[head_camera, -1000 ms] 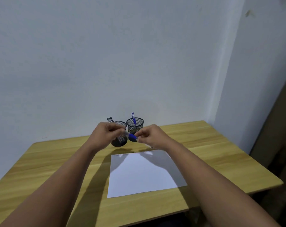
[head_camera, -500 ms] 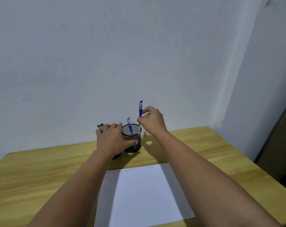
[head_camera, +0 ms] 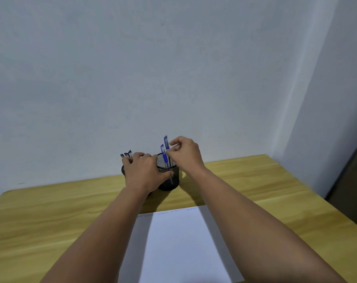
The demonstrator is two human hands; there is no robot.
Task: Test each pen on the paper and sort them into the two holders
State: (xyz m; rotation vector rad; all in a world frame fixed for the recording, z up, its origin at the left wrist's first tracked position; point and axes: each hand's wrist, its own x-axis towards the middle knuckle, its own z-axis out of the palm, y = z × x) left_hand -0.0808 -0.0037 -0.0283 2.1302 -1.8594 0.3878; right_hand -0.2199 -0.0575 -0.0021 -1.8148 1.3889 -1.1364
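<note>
Head view | right hand (head_camera: 185, 154) grip apparently pinching blue pen (head_camera: 166, 147) | left hand (head_camera: 144, 172) grip spread on holder (head_camera: 170, 178)

We look down at a wooden surface (head_camera: 255, 180) set against a pale wall (head_camera: 153, 68). Our left hand (head_camera: 143, 173) lies over the left mesh holder (head_camera: 124, 170) and its thumb presses the side of the right mesh holder (head_camera: 171, 180), the two holders standing just beside each other. Dark-capped pens (head_camera: 126, 155) jut up behind our left fingers (head_camera: 138, 154). Our right hand (head_camera: 185, 155) hovers at the right holder's rim, fingers (head_camera: 173, 142) loosely curled beside the taller blue pen (head_camera: 166, 144); whether they touch it we cannot tell. A second blue pen (head_camera: 163, 155) stands in the same holder. Nearer us lies a white paper sheet (head_camera: 183, 246) with faint blue scribbles (head_camera: 173, 212) along its far edge.
</note>
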